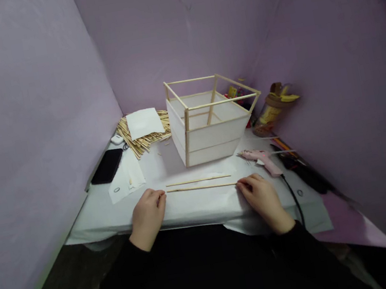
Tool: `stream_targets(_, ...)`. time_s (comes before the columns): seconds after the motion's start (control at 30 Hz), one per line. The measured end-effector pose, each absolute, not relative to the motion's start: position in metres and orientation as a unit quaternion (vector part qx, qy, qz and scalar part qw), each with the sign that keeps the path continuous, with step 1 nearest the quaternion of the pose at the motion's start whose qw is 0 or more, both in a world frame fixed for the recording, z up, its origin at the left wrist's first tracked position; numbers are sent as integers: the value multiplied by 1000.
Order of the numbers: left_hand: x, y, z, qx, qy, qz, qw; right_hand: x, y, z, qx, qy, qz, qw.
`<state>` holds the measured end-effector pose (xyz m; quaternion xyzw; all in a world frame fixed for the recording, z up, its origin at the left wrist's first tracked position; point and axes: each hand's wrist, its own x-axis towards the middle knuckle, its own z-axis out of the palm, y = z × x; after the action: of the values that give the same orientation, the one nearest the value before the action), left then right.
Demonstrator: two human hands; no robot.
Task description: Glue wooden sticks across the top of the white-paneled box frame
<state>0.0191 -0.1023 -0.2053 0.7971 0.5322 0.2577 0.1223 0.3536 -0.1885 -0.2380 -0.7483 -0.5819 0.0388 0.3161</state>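
Two thin wooden sticks lie side by side across the white-covered table, nearly parallel. My left hand (149, 210) has its fingers pinched at the left end of the nearer wooden stick (202, 188). At that stick's right end, the fingertips of my right hand (259, 194) are closed on it. The farther wooden stick (199, 180) rests just beyond, touched by neither hand. Behind them stands a box-shaped frame (214, 136) of wooden sticks with white panels on its lower part and bare sticks above. A pink glue gun (262, 158) lies right of the sticks.
A pile of wooden sticks (137, 141) sits at the back left under a white sheet (145, 123). A black phone (107, 166) lies at the left edge. At the right are a holder with tools (271, 111) and the glue gun's black cord (293, 196). Walls enclose the table.
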Motion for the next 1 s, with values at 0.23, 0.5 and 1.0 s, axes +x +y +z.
stream_targets(0.23,30,-103,-208,806,563,160,86,347,-194,-244,-731,-588,32,345)
stream_targets(0.5,29,-102,-213,809,557,178,61,344,-190,-240,-747,-569,42,342)
stream_targets(1.0,27,-103,-221,795,515,295,124,343,-184,-244,-741,-546,50,387)
